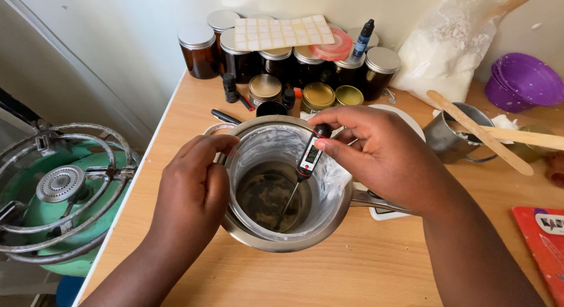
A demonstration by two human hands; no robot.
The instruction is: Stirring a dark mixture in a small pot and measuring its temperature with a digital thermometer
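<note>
Metal pot at table centre, white residue on walls, dark liquid at bottom. Right hand pinches thermometer, probe tip in liquid; reading underway. Left hand grips rim at 9 o'clock. Jars at 12, untouched.

Pretty well lit overall, soft even daylight-ish light with no harsh hotspots. The pale wall at the back is bright, nearly washed out near the top middle. Shadows are soft: the two hands drop faint, fuzzy shade onto the light wooden tabletop and into the steel pouring pot with the white waxy film inside. There's mild glare on the silver lids of the dark amber glass jars and on the pot's rim. Focus is sharp in the centre, no real motion blur. Wide-angle lens, so the edges bend; the green gas burner with the metal ring stand on the left looks stretched and a bit softer.
</note>
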